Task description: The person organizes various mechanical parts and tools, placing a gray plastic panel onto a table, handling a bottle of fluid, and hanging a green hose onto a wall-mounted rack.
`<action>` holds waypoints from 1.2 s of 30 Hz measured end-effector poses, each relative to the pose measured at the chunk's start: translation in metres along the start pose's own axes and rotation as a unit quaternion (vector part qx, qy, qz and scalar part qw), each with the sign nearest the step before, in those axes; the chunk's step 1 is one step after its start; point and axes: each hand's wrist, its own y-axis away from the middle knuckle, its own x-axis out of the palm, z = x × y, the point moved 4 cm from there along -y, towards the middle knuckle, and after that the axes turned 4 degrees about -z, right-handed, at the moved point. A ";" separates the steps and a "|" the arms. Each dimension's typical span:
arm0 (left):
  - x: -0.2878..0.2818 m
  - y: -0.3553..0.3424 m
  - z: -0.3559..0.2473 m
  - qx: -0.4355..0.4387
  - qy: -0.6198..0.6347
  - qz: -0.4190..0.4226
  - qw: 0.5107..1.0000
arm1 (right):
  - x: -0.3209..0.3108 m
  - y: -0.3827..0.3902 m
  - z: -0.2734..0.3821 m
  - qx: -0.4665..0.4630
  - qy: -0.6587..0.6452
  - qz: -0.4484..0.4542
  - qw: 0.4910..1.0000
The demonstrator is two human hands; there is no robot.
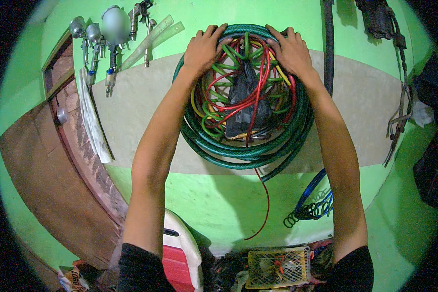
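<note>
A thick coil of dark green hose (241, 153) hangs against the wall in front of me. My left hand (203, 51) grips the coil at its upper left, fingers over the top edge. At the upper right my right hand (293, 54) holds the same coil, its fingers curled over the hose. Inside the ring are tangled red cables (261, 80), thin green tubing (214, 107) and a black plastic bag (248, 114). What the coil hangs on is hidden. One thin red wire (267, 204) dangles below it.
Spray guns (93, 34) and clear rulers (153, 41) hang at the upper left. A black pipe (329, 44) runs down right of the coil. Below are blue hoses (311, 187), a yellow crate (277, 265) and a red-and-white object (180, 258). Brown board (48, 165) leans left.
</note>
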 end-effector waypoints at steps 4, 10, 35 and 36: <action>0.001 -0.002 -0.001 -0.002 0.006 -0.006 1.000 | 0.002 -0.001 -0.004 0.017 -0.014 -0.004 1.000; 0.000 -0.002 -0.001 -0.018 0.003 0.009 1.000 | 0.002 -0.002 -0.007 0.036 -0.050 0.001 0.998; -0.004 -0.003 0.003 -0.025 0.122 0.054 0.991 | -0.012 0.014 -0.002 0.063 -0.035 0.053 0.996; -0.003 0.000 0.009 -0.025 0.145 0.060 0.987 | -0.012 0.018 0.000 0.064 -0.046 0.061 0.995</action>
